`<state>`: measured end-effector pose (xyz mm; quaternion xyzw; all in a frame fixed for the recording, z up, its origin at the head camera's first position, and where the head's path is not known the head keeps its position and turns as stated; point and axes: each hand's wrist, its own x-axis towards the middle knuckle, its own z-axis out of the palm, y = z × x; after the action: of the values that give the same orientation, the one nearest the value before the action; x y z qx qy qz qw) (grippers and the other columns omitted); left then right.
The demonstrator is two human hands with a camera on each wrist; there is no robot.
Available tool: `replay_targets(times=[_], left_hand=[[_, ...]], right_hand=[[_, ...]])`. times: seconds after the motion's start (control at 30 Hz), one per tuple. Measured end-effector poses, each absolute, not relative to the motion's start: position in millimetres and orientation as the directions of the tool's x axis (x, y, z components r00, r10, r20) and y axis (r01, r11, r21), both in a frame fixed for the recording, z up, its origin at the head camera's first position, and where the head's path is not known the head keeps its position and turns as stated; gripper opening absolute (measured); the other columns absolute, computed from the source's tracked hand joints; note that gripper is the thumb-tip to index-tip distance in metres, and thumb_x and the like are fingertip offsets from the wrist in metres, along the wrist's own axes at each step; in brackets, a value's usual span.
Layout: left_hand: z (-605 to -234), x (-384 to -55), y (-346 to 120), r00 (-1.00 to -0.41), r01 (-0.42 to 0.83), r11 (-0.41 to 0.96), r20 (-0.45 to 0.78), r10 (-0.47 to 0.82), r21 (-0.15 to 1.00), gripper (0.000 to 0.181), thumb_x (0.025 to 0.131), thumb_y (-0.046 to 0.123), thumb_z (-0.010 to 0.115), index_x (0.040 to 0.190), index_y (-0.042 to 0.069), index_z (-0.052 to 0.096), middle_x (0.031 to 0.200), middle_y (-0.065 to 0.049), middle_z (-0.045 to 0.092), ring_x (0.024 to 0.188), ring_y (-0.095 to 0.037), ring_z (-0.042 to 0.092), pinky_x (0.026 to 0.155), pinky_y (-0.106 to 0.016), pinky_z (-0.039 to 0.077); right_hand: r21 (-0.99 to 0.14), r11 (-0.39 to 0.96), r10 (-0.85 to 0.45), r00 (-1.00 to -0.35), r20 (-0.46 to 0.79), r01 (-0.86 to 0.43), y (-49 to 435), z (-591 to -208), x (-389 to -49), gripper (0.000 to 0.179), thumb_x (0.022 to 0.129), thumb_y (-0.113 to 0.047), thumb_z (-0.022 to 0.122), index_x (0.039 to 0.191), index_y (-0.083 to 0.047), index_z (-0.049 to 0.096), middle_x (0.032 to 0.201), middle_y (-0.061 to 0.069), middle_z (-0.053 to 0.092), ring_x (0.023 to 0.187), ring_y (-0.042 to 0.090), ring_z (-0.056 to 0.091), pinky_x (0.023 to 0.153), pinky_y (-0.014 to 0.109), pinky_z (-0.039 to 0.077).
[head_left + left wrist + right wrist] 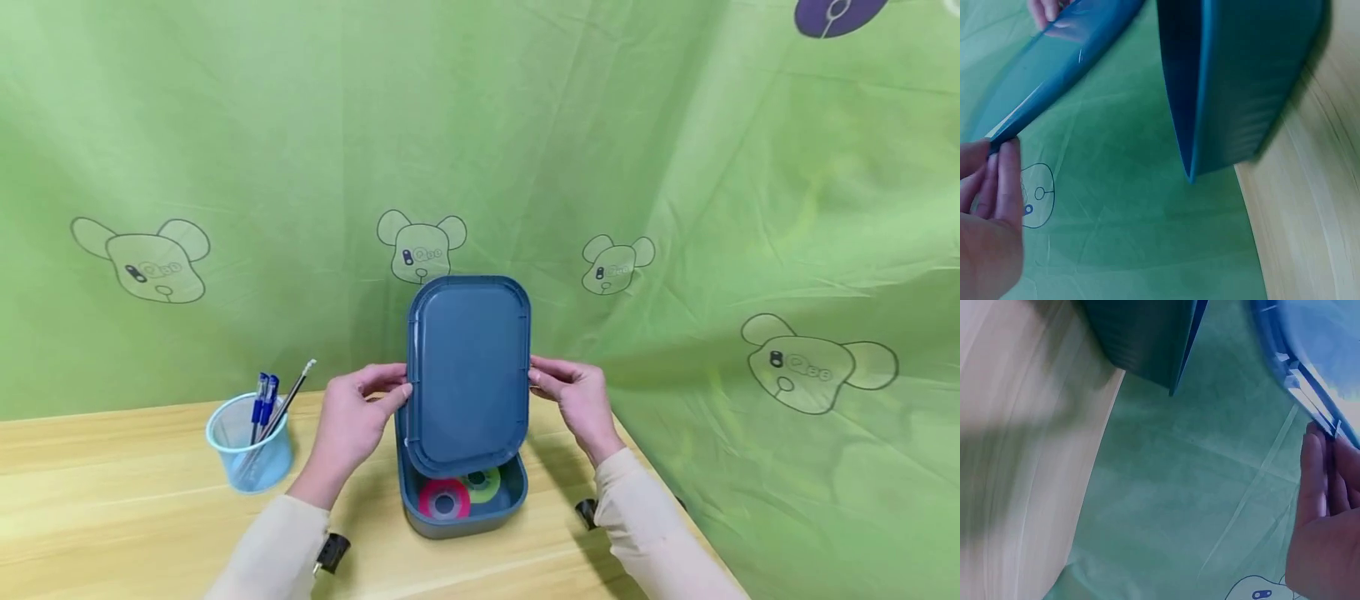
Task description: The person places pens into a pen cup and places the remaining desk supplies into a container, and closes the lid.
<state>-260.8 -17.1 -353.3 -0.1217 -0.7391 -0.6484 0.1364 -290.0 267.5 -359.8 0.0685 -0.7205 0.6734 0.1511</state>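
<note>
A dark blue lid [472,375] is held up and tilted above a matching storage box [465,527] on the table. My left hand [358,412] pinches the lid's left edge between thumb and fingers, and my right hand [577,398] pinches the right edge. Both wrist views show a gap between lid and box: the left hand [991,219] and the right hand [1329,512] each grip the rim. Inside the box lie a pink-red ring-shaped roll [444,501] and a yellow-green one [483,483]. The lid hides the back of the box.
A light blue mesh pen cup [258,467] with several pens [270,400] stands on the wooden table [112,500] to the left. A green curtain [285,167] with printed bear heads hangs behind the table and along its right edge.
</note>
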Motion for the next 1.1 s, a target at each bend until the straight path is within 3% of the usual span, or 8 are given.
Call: replay_targets(times=[0.27, 0.5, 0.6, 0.77, 0.87, 0.97, 1.1], left_hand=[[-362.9, -256.8, -15.5, -0.793, 0.6, 0.121, 0.608, -0.034, 0.791, 0.018, 0.078, 0.0, 0.067, 0.091, 0.011, 0.07, 0.089, 0.001, 0.065, 0.085, -0.012, 0.061, 0.074, -0.023, 0.053], [-369.5, -261.2, -20.1, -0.721, 0.684, 0.094, 0.69, -0.062, 0.723, 0.019, 0.077, -0.004, 0.066, 0.091, 0.007, 0.07, 0.089, -0.001, 0.066, 0.085, -0.015, 0.062, 0.076, -0.025, 0.052], [-374.5, -262.0, -21.1, -0.698, 0.706, 0.097, 0.713, -0.069, 0.701, 0.019, 0.076, -0.007, 0.066, 0.089, 0.006, 0.071, 0.089, -0.003, 0.066, 0.085, -0.015, 0.062, 0.076, -0.026, 0.052], [-379.6, -256.6, -14.4, -0.618, 0.765, 0.172, 0.782, -0.077, 0.621, 0.019, 0.073, -0.015, 0.065, 0.082, 0.001, 0.07, 0.086, -0.007, 0.067, 0.082, -0.018, 0.063, 0.074, -0.024, 0.052], [-373.1, -248.7, -9.5, -0.528, 0.816, 0.211, 0.842, -0.109, 0.539, 0.021, 0.068, -0.02, 0.065, 0.079, -0.002, 0.068, 0.082, -0.012, 0.066, 0.078, -0.023, 0.063, 0.072, -0.023, 0.053], [-366.6, -244.4, -7.2, -0.425, 0.868, 0.235, 0.899, -0.107, 0.438, 0.023, 0.065, -0.023, 0.064, 0.077, -0.004, 0.067, 0.083, -0.016, 0.065, 0.078, -0.028, 0.063, 0.071, -0.022, 0.053], [-369.1, -246.0, -7.7, -0.337, 0.905, 0.249, 0.939, -0.071, 0.344, 0.026, 0.063, -0.025, 0.064, 0.078, -0.005, 0.067, 0.085, -0.016, 0.064, 0.079, -0.031, 0.062, 0.072, -0.023, 0.052]], right_hand=[[-0.9, -0.235, 0.14, -0.929, 0.344, -0.368, 256.4, -359.2, -281.5, 0.019, 0.082, 0.007, 0.058, 0.098, 0.016, 0.06, 0.093, 0.021, 0.064, 0.091, 0.033, 0.06, 0.084, 0.041, 0.047], [-0.87, -0.437, 0.059, -0.973, 0.223, -0.226, 255.1, -357.6, -274.7, 0.016, 0.089, -0.003, 0.053, 0.085, 0.003, 0.067, 0.094, 0.018, 0.064, 0.098, 0.03, 0.058, 0.091, 0.042, 0.042], [-0.896, -0.426, 0.04, -0.992, 0.118, -0.123, 254.6, -356.5, -273.2, 0.016, 0.086, -0.001, 0.057, 0.097, 0.007, 0.065, 0.103, 0.022, 0.061, 0.102, 0.03, 0.056, 0.09, 0.036, 0.044], [-0.942, -0.335, 0.016, -1.0, 0.01, -0.014, 250.3, -354.0, -270.1, 0.042, 0.084, -0.004, 0.061, 0.117, 0.019, 0.046, 0.109, 0.025, 0.057, 0.1, 0.029, 0.057, 0.085, 0.03, 0.047], [-0.955, -0.297, 0.029, -1.0, -0.008, -0.001, 247.9, -351.9, -269.8, 0.032, 0.083, -0.004, 0.062, 0.109, 0.014, 0.057, 0.104, 0.024, 0.06, 0.096, 0.029, 0.06, 0.082, 0.03, 0.05], [-0.97, -0.244, 0.063, -0.998, 0.0, -0.016, 248.6, -349.0, -270.7, 0.017, 0.082, -0.005, 0.064, 0.094, 0.006, 0.067, 0.097, 0.023, 0.063, 0.098, 0.037, 0.056, 0.081, 0.035, 0.05], [-0.989, -0.146, 0.061, -0.997, -0.043, 0.033, 252.4, -347.8, -269.7, 0.012, 0.079, -0.007, 0.067, 0.087, 0.002, 0.069, 0.091, 0.021, 0.065, 0.093, 0.035, 0.059, 0.077, 0.035, 0.052]])
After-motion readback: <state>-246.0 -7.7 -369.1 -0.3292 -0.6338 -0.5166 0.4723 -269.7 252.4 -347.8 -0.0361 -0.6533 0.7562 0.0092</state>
